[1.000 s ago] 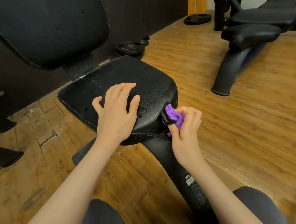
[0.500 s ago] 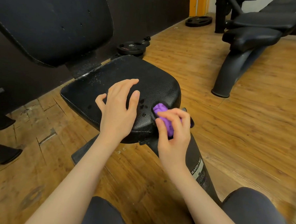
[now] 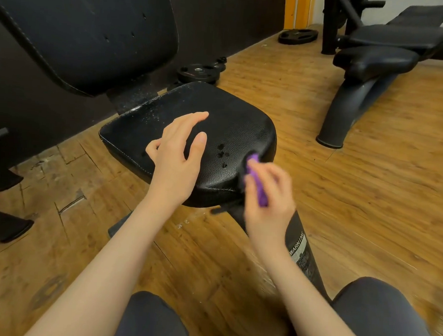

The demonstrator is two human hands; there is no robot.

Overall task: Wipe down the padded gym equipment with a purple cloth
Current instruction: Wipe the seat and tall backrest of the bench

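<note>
A black padded seat (image 3: 233,122) sits low in front of me, with a black padded backrest (image 3: 89,32) above it at the upper left. My left hand (image 3: 177,160) rests on the near part of the seat, fingers straight and spread. My right hand (image 3: 267,196) grips a bunched purple cloth (image 3: 255,180) against the seat's near right edge; the hand is blurred. Small dark holes dot the seat between the two hands.
The seat's dark frame post (image 3: 303,254) with a warning label runs down between my knees. Weight plates (image 3: 197,72) lie on the wooden floor behind the seat, another plate (image 3: 298,36) farther back. A second black padded bench (image 3: 375,60) stands at the upper right.
My right hand has slid the purple cloth along the seat's near right edge toward the corner. My left hand's fingers have lifted and spread slightly on the seat.
</note>
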